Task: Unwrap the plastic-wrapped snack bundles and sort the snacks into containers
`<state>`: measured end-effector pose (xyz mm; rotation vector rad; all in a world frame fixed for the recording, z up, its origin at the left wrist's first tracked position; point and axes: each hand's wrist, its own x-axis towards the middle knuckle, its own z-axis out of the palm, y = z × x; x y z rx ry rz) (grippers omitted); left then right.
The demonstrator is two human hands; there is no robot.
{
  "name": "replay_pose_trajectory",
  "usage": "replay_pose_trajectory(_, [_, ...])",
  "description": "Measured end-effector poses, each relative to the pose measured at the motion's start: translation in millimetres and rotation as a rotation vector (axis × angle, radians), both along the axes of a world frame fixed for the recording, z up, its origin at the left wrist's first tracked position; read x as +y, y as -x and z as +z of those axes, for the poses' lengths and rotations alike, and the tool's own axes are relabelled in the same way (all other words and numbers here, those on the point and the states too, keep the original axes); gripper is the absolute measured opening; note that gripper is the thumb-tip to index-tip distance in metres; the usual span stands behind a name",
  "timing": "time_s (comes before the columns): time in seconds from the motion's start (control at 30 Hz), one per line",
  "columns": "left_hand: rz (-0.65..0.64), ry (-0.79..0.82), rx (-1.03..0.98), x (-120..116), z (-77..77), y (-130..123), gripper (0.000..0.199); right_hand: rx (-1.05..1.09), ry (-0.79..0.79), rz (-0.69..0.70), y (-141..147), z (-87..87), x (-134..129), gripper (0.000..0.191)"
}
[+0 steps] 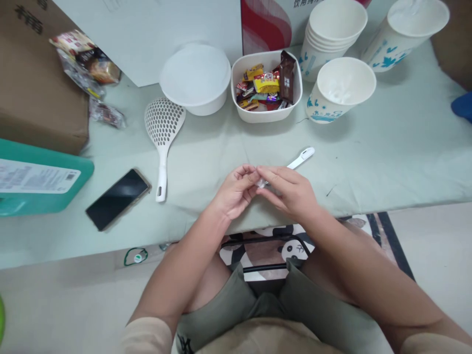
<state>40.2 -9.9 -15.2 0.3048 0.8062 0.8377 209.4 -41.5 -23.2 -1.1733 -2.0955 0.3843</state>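
Note:
My left hand point(236, 192) and my right hand point(293, 191) meet over the near part of the table, fingertips together. Pinched between them is a small whitish, shiny piece point(261, 183), mostly covered by the fingers; its kind does not show clearly. Just behind my right hand lies a white long-handled utensil point(302, 156), its other end hidden by the hand. Beyond my hands stands a white tub of wrapped sweets point(267, 83). To the left of them, a white slotted skimmer point(162, 142) rests on the cloth.
A white round bowl point(195, 78) stands beside the tub. Paper cups point(341, 91) are at the back right, some stacked. On the left are a phone point(118, 199), a green container point(44, 179), a cardboard box point(40, 88) and packaged snacks point(106, 114). The table's edge point(177, 235) runs below my hands.

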Motion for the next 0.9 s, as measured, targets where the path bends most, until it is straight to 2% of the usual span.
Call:
replay_pose_trajectory(0.17, [-0.006, -0.004, 0.043, -5, 1.8, 5, 0.03, -0.141, 0.011, -0.216, 12, -3.5, 2, 0.037])
replay_pose_trajectory(0.27, [-0.05, -0.014, 0.045, -5, 6.9, 11, 0.023, -0.128, 0.044, -0.282, 12, -5.9, 8, 0.036])
replay_pose_trajectory(0.33, [-0.033, -0.027, 0.062, -3, 10.6, 15, 0.021, -0.09, 0.091, -0.316, 5, -0.9, 13, 0.033])
replay_pose_trajectory(0.43, [-0.001, -0.042, 0.077, 2, 15.8, 21, 0.018, -0.022, 0.106, -0.437, -15, 22.8, 28, 0.03])
replay_pose_trajectory(0.53, [-0.007, -0.07, 0.05, 6, 20.0, 26, 0.019, -0.086, -0.078, -0.622, -48, 59.4, 58, 0.034])
replay_pose_trajectory(0.6, [-0.01, -0.088, 0.04, 10, 22.2, 30, 0.019, -0.153, -0.202, -0.679, -72, 82.2, 82, 0.038])
replay_pose_trajectory(0.7, [0.025, -0.083, 0.06, 17, 24.8, 38, 0.019, -0.4, 0.056, -0.682, -97, 105.5, 111, 0.04])
replay_pose_trajectory(0.77, [0.094, -0.07, 0.072, 22, 25.8, 45, 0.019, -0.459, 0.131, -0.695, -102, 113.7, 119, 0.04])
replay_pose_trajectory(0.83, [0.222, -0.079, 0.072, 26, 26.3, 55, 0.018, -0.403, 0.048, -0.711, -94, 117.8, 119, 0.038])
replay_pose_trajectory(0.9, [0.392, -0.091, 0.058, 27, 26.8, 67, 0.027, -0.29, -0.024, -0.654, -73, 118.9, 117, 0.033])
